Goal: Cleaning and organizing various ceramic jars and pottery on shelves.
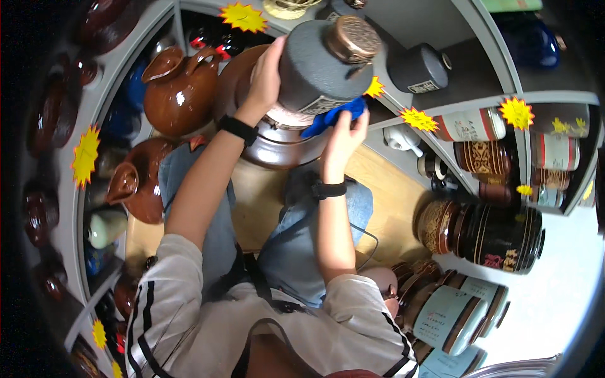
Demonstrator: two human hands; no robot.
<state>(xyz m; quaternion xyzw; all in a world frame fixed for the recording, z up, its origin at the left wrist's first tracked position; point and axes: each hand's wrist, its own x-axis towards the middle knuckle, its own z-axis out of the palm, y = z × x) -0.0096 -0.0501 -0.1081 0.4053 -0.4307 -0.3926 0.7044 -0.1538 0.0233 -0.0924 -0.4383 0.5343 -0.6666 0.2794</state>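
You are sitting low in front of the shelves, and near your knee on the floor lie round brown jars with pale blue labels (444,315). Further out, your right hand (343,140) is closed around a blue cloth (333,118) and presses it against the bottom of a big grey jar (321,66). Your left hand (266,75) lies flat and open on the left side of that jar and holds it steady. The grey jar has a round bronze lid (353,39) and a pale label low on its side, and it is tipped up above a wide brown pot (271,135). It looks like you are in the middle of wiping the jar clean. The next move likely needs a firm hold with your left hand while the cloth slides around the jar, because the jar looks heavy. Further back, yellow star-shaped tags (242,17) stick to the grey shelf (435,19) edges. To the right stand white jars with red bands (471,125), and to the left a shiny brown jug (179,88).
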